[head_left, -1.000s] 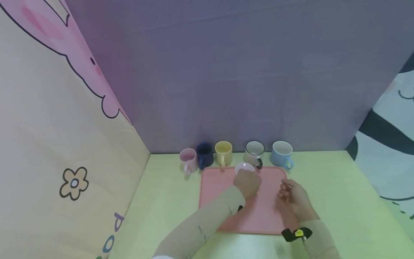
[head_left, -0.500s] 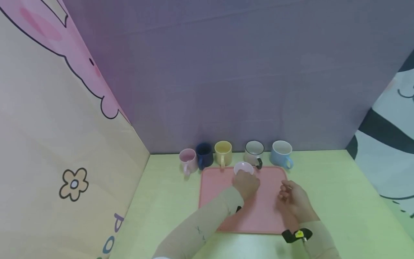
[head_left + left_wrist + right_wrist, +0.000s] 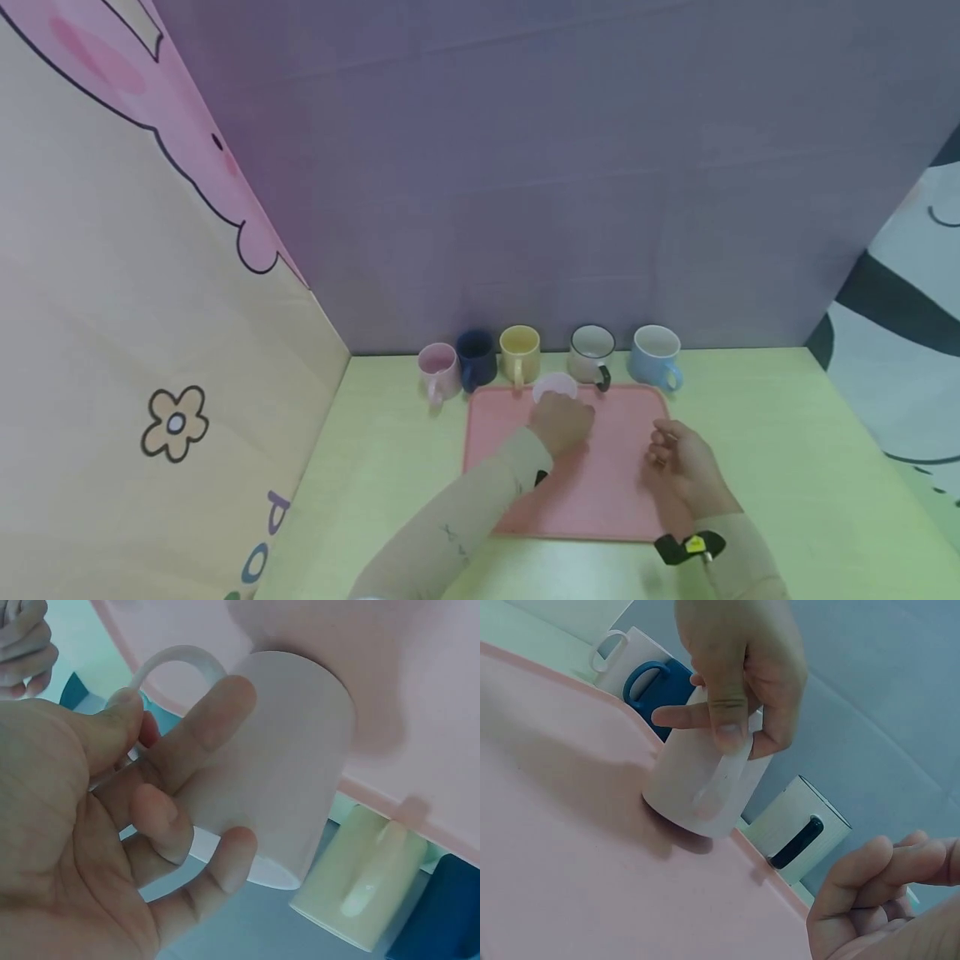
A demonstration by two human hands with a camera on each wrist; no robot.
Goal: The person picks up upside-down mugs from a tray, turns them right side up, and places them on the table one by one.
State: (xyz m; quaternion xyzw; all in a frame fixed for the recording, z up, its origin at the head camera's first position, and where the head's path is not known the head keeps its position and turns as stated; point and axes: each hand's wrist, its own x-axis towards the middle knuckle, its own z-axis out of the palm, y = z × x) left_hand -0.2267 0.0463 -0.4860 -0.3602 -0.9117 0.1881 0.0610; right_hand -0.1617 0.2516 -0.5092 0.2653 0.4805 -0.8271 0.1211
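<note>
My left hand (image 3: pixel 562 423) pinches the handle of a pale pinkish-white mug (image 3: pixel 555 386) between thumb and fingers. In the left wrist view, other fingers lie along the wall of this mug (image 3: pixel 277 750). It hangs over the far part of a pink tray (image 3: pixel 622 475), its base slightly tilted, with a dark shadow under it in the right wrist view. My right hand (image 3: pixel 686 467) stays by the tray's right side, fingers loosely curled around nothing.
Behind the tray, a row of mugs stands along the grey-purple wall: pink (image 3: pixel 438 371), dark blue (image 3: pixel 476 358), yellow (image 3: pixel 520 350), white with a black rim (image 3: pixel 591 350) and light blue (image 3: pixel 654 354). A gap lies between the yellow and black-rimmed ones.
The left hand has shifted a little to the left with the pale mug, toward the gap behind the tray. My right hand has stayed in place.
</note>
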